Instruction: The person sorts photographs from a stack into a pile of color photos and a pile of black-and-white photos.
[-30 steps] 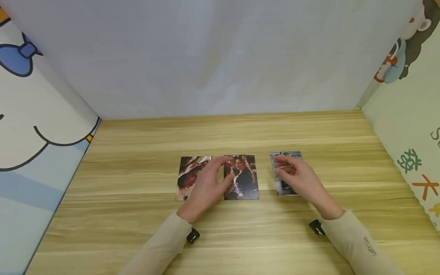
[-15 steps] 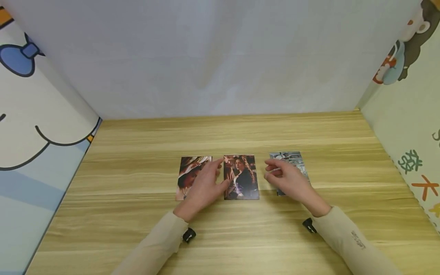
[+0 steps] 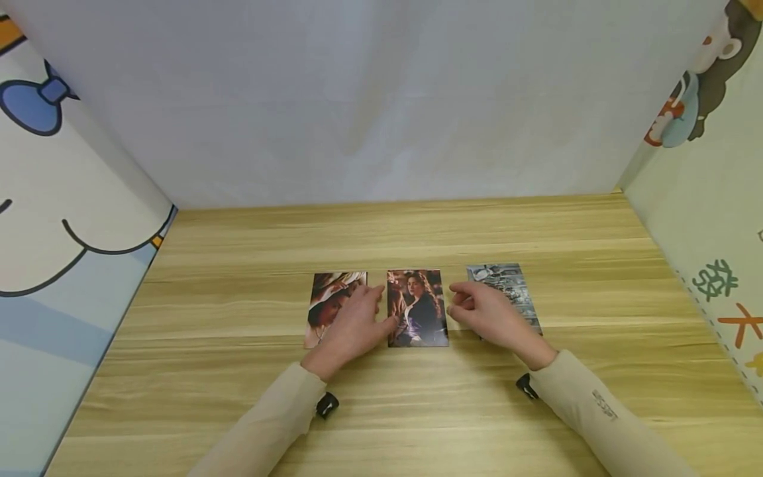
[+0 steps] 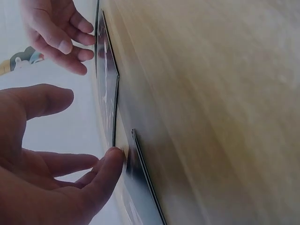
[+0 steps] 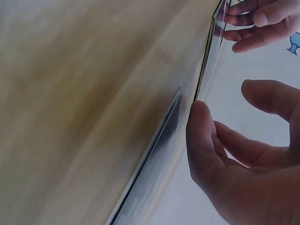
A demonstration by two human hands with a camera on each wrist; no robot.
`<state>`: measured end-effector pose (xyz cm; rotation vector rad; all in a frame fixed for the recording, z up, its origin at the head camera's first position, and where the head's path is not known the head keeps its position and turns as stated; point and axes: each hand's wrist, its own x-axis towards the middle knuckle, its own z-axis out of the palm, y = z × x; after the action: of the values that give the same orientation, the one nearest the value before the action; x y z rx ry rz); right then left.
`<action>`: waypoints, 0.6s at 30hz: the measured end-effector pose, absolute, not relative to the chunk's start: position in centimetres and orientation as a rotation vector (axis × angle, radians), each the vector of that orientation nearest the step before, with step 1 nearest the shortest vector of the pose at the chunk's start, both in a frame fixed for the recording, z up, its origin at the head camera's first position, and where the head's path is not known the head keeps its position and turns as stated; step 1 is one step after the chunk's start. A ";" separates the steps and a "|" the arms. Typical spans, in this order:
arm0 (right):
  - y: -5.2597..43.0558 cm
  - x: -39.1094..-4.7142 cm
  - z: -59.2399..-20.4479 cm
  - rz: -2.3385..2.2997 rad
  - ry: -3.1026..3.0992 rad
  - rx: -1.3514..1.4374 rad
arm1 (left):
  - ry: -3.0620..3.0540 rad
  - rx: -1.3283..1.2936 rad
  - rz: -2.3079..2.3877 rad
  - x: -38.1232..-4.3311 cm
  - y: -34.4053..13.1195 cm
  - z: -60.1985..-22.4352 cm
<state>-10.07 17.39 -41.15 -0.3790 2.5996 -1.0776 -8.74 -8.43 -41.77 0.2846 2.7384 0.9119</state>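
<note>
Three photo cards lie in a row across the table. The middle card [image 3: 418, 311] pictures a person with long braided hair in a dark top. On its left side, the left hand [image 3: 352, 328] reaches over the left card [image 3: 320, 311], partly hiding that picture of a white hat. Fingertips of this hand are right at the middle card's left edge. From the other side the right hand [image 3: 495, 319], fingers loosely bent, extends across the grey-blue right card [image 3: 517, 288]. Its fingertips come up to the middle card's right edge. Neither hand pinches a card.
The wood-grain table [image 3: 393, 411] meets a pale grey backdrop [image 3: 381, 99] behind. Printed cartoon panels stand at the left [image 3: 65, 232] and right. Small black devices [image 3: 326, 405] sit at both wrists, against beige sleeves.
The right hand has moved left from the right card to the middle card's right edge, uncovering more of the right card. The left hand has barely shifted; the cards lie as before.
</note>
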 end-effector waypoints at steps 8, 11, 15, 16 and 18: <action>17.0 -10.4 -41.1 -1.013 2.602 -0.393 | 2.756 0.325 0.798 -9.0 -8.3 -41.7; 16.8 -10.5 -41.1 -0.994 2.603 -0.400 | 2.759 0.342 0.779 -9.1 -8.3 -41.7; 16.8 -10.8 -41.2 -0.968 2.610 -0.414 | 2.750 0.332 0.771 -9.2 -8.3 -41.7; 16.7 -10.8 -41.2 -0.961 2.613 -0.415 | 2.746 0.329 0.772 -9.2 -8.3 -41.7; 16.7 -10.9 -41.2 -0.948 2.618 -0.417 | 2.743 0.325 0.775 -9.3 -8.2 -41.7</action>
<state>-10.94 16.69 -41.22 -0.4169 2.6183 -0.9475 -9.26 -8.24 -41.73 0.3247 2.7430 0.7750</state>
